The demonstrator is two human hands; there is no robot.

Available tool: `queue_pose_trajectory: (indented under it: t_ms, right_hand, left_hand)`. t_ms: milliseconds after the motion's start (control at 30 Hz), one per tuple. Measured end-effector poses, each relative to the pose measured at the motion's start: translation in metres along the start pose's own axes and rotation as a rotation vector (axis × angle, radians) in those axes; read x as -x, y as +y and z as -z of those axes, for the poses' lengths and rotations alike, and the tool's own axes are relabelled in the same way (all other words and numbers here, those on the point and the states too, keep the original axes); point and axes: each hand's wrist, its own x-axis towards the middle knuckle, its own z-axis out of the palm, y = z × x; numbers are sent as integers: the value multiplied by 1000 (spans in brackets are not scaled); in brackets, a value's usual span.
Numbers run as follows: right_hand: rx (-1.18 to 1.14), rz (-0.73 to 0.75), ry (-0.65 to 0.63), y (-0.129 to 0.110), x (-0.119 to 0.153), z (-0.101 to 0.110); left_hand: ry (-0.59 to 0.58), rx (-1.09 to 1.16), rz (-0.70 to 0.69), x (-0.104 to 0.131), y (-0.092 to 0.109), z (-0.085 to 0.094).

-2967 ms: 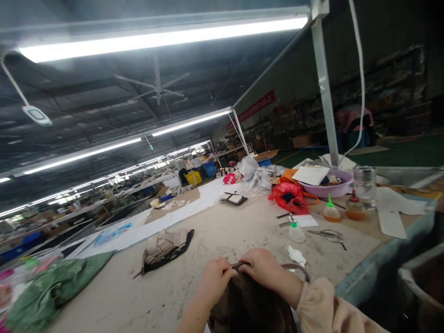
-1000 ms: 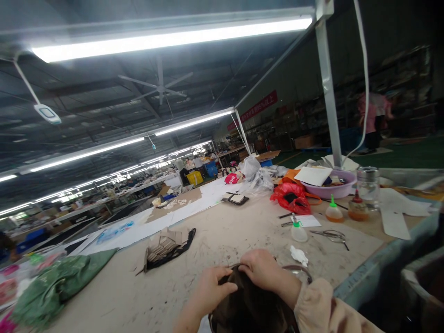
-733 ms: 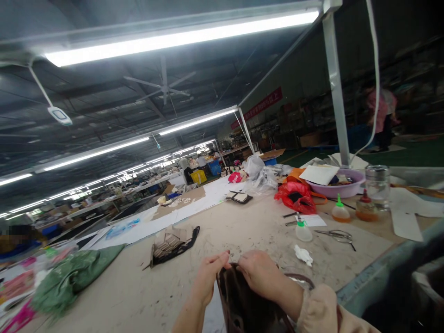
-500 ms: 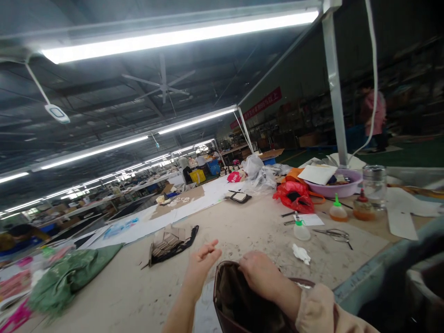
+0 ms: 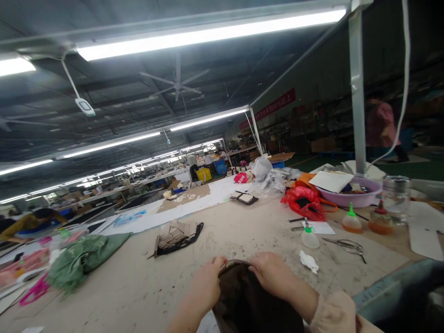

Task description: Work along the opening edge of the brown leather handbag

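The fingers (image 5: 219,264) of the left hand (image 5: 205,286) and the fingers (image 5: 255,261) of the right hand (image 5: 274,277) are curled tight on the top rim of a dark brown bag (image 5: 253,303), which sits between both hands at the near edge of the tabletop (image 5: 243,231). Just past the right fingers lies a crumpled white scrap (image 5: 308,262), and a bit farther are a small white bottle with a green cap (image 5: 310,237) and scissors (image 5: 347,245). Past the left fingers lies a stack of card pieces (image 5: 175,233), and far off to that side is a green cloth (image 5: 81,259).
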Motion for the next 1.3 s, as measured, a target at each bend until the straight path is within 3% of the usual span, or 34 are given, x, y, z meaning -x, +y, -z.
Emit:
queue_pose_trajectory:
  t_ms: [200,500,933,1300]
  right_hand:
    - [-5,-42,-2,5,-2,-5]
    - [-36,-47,-26,13,-3,-8]
    - [-122,-38,-71,12,-4,5]
    - [-72,-79,-42,12,-13,-6]
  left_hand:
    - [90,-15,-51,-18,15,-16]
    - [56,-19,-129,-45,9,-18]
    - [62,-10,-111,-41,13,-15]
    - [90,-95,-88,-42,13,-19]
